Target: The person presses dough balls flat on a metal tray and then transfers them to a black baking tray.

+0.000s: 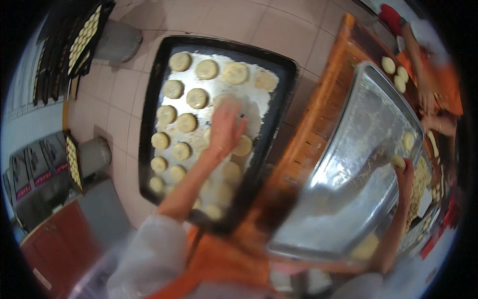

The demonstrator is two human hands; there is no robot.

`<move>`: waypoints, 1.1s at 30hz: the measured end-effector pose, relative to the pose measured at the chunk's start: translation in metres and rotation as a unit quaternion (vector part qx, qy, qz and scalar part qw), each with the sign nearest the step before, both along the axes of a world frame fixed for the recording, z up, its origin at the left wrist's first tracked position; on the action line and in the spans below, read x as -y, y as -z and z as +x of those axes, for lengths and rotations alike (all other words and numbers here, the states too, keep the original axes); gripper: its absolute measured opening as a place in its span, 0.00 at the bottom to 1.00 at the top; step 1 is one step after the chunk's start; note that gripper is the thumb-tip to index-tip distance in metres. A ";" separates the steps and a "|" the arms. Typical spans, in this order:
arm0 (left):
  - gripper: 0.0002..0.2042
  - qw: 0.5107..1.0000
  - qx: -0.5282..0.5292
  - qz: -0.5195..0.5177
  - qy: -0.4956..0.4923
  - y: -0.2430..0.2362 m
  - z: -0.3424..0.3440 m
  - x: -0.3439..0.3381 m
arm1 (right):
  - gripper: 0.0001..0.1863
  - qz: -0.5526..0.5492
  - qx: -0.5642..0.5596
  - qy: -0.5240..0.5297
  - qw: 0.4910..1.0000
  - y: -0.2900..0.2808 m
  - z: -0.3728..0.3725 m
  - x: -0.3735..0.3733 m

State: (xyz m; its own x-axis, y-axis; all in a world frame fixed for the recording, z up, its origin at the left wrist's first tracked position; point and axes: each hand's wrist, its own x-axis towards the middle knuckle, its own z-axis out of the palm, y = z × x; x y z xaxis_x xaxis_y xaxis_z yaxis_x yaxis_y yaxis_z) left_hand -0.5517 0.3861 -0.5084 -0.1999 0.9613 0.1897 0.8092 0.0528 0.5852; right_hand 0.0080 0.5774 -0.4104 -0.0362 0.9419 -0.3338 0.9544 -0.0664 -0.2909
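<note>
My left hand (226, 129) reaches over a dark-rimmed baking tray (281, 94). Its fingers are smeared by motion at a pale dough round, and whether they grip it cannot be made out. Flattened dough rounds (197, 98) lie in rows on the tray's floured surface. On the right, my right hand (406, 177) closes round a small dough ball (398, 161) above a large shiny metal tray (343, 164). Another dough piece (408, 141) rests on that metal tray, just beyond this hand.
An orange-brown wooden table edge (311, 114) runs between the two trays. At the far right, a co-worker's hands (433, 112) work near several dough balls (401, 79). Crumbly filling (422, 179) lies beside my right hand. Racked trays of dough (84, 40) stand at the left.
</note>
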 end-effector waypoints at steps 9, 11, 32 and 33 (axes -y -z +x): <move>0.30 0.986 -0.001 -0.144 0.081 0.005 0.042 0.064 | 0.17 -0.078 -0.315 -0.204 0.924 -0.024 -0.330 0.087; 0.29 0.987 -0.016 -0.139 0.080 0.010 0.042 0.063 | 0.17 -0.006 -0.252 -0.259 0.932 0.001 -0.383 0.094; 0.15 0.994 -0.022 0.012 0.106 0.047 0.027 -0.035 | 0.12 0.194 -0.133 -0.130 0.963 -0.010 -0.253 0.034; 0.15 0.993 -0.028 0.030 0.110 0.045 0.025 -0.034 | 0.13 0.214 -0.084 -0.119 0.966 -0.007 -0.221 0.016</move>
